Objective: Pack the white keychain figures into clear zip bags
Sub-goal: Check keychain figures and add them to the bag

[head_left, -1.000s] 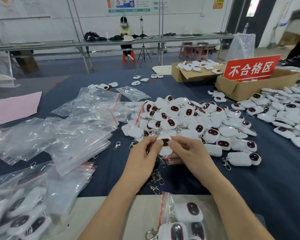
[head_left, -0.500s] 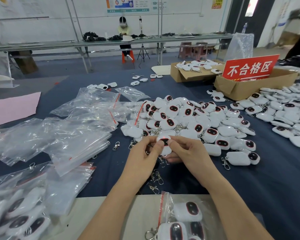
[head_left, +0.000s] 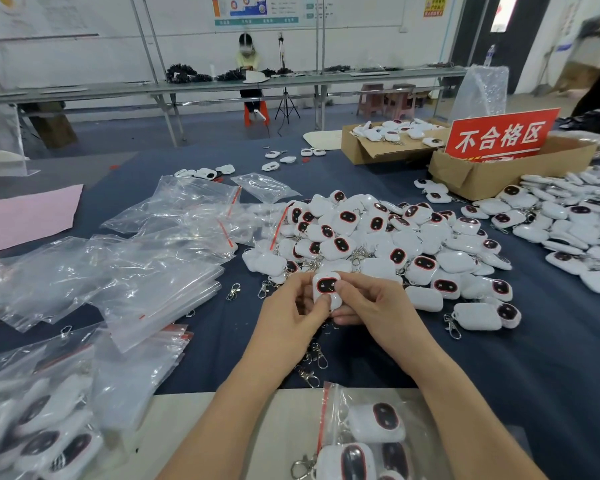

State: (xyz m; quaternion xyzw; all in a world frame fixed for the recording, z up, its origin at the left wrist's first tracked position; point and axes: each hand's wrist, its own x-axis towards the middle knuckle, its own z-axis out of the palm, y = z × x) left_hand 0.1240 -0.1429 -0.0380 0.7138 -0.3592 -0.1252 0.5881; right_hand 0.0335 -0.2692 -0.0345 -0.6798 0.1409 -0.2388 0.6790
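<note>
- Between my fingertips (head_left: 322, 300), one white figure (head_left: 326, 285) stood upright just above the blue cloth (head_left: 499, 375), with its dark face turned toward me.
- My left hand (head_left: 291, 315) pinched its lower half under the thumb. My right hand (head_left: 371, 306) pinched its upper side, and both sets of fingers were curled round it.
- A moment earlier my fingers had covered part of that face. By this point it showed whole, so I judged I was checking the figure before bagging it.
- Neither hand held a bag, so this figure was not yet packed.
- Just behind my hands lay the loose pile (head_left: 378, 233). The empty bags (head_left: 160, 271) lay to my left, and a filled bag (head_left: 368, 420) sat nearest me.
</note>
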